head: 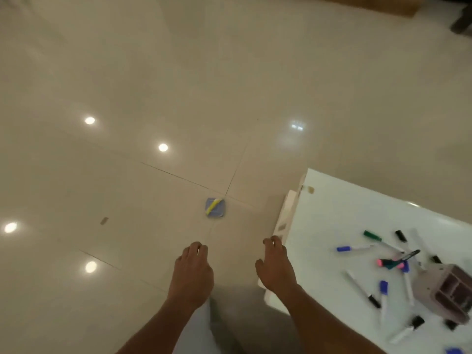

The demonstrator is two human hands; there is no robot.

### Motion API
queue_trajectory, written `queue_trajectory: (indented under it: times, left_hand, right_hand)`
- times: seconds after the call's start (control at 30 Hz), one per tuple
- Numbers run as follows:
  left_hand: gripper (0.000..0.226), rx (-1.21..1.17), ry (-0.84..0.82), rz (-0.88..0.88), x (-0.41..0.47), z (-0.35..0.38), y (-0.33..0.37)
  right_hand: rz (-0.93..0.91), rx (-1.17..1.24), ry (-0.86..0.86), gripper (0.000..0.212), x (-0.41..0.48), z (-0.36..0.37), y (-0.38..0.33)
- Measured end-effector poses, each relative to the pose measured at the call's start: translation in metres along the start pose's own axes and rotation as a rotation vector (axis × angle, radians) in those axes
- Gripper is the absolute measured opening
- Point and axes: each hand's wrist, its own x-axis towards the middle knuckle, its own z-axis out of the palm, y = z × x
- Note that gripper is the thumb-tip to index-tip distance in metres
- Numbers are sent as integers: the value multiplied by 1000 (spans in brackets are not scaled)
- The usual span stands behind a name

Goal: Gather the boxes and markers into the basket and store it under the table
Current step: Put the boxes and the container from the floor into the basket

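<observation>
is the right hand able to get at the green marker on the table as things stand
Probably yes: the right hand hovers empty by the edge of the table, and only its bare top lies between the hand and the green marker.

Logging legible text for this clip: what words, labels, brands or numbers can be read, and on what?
None can be read.
markers on the white table: any print too blurred.
blue square on the floor: yellow stripe, no legible text.
basket: no lettering visible.
</observation>
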Motion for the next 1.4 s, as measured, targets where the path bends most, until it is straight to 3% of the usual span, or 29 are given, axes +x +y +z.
queue_trajectory:
  times: [0.23, 0.6, 0.83, 1.03, 1.23, 1.4]
  left_hand:
    - [31, 116, -119, 123, 94, -69, -109]
    - [36, 165, -188, 312, 229, -78, -104]
    - [34, 107, -357, 298, 320, 20, -124]
    - [39, 18, -519, 274, 412, 162, -173]
    - [65, -400, -662, -221, 497, 282, -199]
    - [81, -653, -723, -591, 539, 340, -217]
  right_hand:
    - [246, 309, 56, 57, 42, 39, -129]
    - [440, 533, 239, 54, 142, 30, -168]
    - [567, 637, 176, 60, 261, 94, -140]
    - [661, 705, 98, 69, 366, 223, -100]
    - [626, 742, 44, 76, 468, 327, -61]
    - [651, 651, -7, 78, 525, 375, -47]
